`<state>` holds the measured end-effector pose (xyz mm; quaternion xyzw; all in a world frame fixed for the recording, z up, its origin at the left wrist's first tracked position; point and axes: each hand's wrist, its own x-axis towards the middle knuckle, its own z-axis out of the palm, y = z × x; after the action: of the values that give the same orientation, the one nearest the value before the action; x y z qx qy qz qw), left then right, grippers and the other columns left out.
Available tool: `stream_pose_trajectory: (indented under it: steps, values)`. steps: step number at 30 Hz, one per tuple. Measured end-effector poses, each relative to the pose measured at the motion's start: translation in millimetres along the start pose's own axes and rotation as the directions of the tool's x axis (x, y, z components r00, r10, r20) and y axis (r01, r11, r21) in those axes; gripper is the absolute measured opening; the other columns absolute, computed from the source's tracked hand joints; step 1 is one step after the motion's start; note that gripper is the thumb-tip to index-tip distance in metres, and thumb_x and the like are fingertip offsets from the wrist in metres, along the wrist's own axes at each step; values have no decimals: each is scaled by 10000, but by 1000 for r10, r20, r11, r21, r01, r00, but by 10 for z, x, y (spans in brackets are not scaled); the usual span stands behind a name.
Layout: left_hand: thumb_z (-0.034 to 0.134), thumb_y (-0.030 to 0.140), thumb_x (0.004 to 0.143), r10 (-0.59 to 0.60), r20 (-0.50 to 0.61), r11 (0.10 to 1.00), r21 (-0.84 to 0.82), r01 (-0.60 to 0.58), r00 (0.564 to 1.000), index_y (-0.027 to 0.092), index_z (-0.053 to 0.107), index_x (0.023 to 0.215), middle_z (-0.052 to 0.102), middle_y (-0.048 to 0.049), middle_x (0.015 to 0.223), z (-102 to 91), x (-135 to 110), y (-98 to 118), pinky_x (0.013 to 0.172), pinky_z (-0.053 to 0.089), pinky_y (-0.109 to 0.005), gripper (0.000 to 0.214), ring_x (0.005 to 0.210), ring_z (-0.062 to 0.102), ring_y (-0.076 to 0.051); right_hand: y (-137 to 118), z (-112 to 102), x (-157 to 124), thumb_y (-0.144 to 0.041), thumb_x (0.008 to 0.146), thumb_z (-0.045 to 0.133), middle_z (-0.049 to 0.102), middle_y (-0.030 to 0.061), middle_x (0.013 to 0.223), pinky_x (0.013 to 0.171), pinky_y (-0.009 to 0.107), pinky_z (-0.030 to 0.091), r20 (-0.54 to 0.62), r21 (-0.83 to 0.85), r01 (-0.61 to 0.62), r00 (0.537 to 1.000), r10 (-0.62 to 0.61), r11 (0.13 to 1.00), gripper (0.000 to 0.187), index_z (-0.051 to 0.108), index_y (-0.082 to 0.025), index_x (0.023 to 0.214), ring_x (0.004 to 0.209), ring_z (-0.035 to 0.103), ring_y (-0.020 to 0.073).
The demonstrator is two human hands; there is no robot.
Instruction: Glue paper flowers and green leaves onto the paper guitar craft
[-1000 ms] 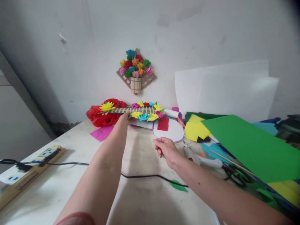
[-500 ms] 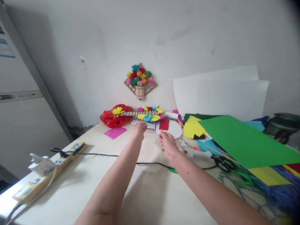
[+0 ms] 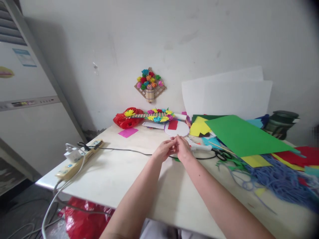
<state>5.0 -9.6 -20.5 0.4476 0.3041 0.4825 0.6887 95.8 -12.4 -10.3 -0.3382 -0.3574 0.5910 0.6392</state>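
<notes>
My left hand (image 3: 163, 151) and my right hand (image 3: 183, 149) meet above the middle of the table, fingertips pinched together and touching. Whatever lies between them, if anything, is too small to make out. Just behind them is a white oval disc (image 3: 183, 128) with a purple rim, and a red paper piece (image 3: 172, 124) lies on it. To the right of my right hand rests a white glue gun (image 3: 203, 146). A black cord (image 3: 129, 150) runs across the table and passes behind my hands.
Left: a power strip (image 3: 66, 172) with a white charger (image 3: 72, 155). Back: a paper-flower decoration (image 3: 157, 116), a red plastic bag (image 3: 124, 121) and a pink sheet (image 3: 128, 132). Right: black-handled scissors (image 3: 223, 154), green paper (image 3: 244, 134), blue yarn (image 3: 279, 181) and a dark green jar (image 3: 281, 122).
My left hand has come back from the far side of the table and rightward to meet my right hand. The view has tilted down, showing the table's front edge.
</notes>
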Motion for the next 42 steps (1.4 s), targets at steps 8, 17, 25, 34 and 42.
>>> stream_pose_trajectory:
  steps: [8, 17, 25, 34, 42]
  values:
    - [690, 439, 671, 135, 97, 972, 182, -151, 986, 117, 596, 739, 487, 20, 558, -16, -65, -134, 543, 406, -221, 342, 506, 463, -73, 86, -214, -18, -462, 664, 634, 640, -3, 634, 280, 193, 276, 59, -55, 5, 998, -2, 998, 311, 517, -181, 727, 328, 437, 71]
    - [731, 340, 618, 130, 92, 957, 249, -150, 987, 100, 619, 726, 506, 20, 496, -98, -77, -115, 523, 404, -232, 285, 489, 519, -104, 73, -208, -68, -441, 634, 642, 621, -10, 567, 274, 208, 302, 152, -184, 71, 987, -43, 980, 299, 557, -175, 741, 343, 495, 112]
    - [723, 430, 611, 240, 48, 934, 261, -244, 970, 114, 519, 581, 476, 33, 464, -37, -114, -96, 474, 358, -206, 378, 448, 501, -83, 53, -181, -93, -424, 631, 646, 607, -3, 522, 294, 213, 358, 59, -239, 55, 997, -42, 969, 284, 569, -163, 713, 345, 511, 117]
    - [616, 495, 695, 151, -52, 968, 212, -136, 987, 170, 430, 702, 623, -36, 599, -130, -137, -119, 508, 468, -271, 374, 481, 587, -144, 106, -334, 38, -527, 677, 556, 479, -30, 431, 324, 195, 262, 9, -443, 203, 975, -222, 873, 383, 458, -187, 531, 338, 375, 64]
    - [514, 501, 766, 256, -116, 921, 330, -206, 960, 169, 416, 618, 465, 39, 427, -109, -175, -198, 312, 140, -189, 376, 281, 293, -28, 253, -321, 11, -420, 620, 584, 522, -15, 473, 380, 213, 336, 132, -571, 288, 956, -261, 769, 245, 543, -183, 573, 415, 436, 99]
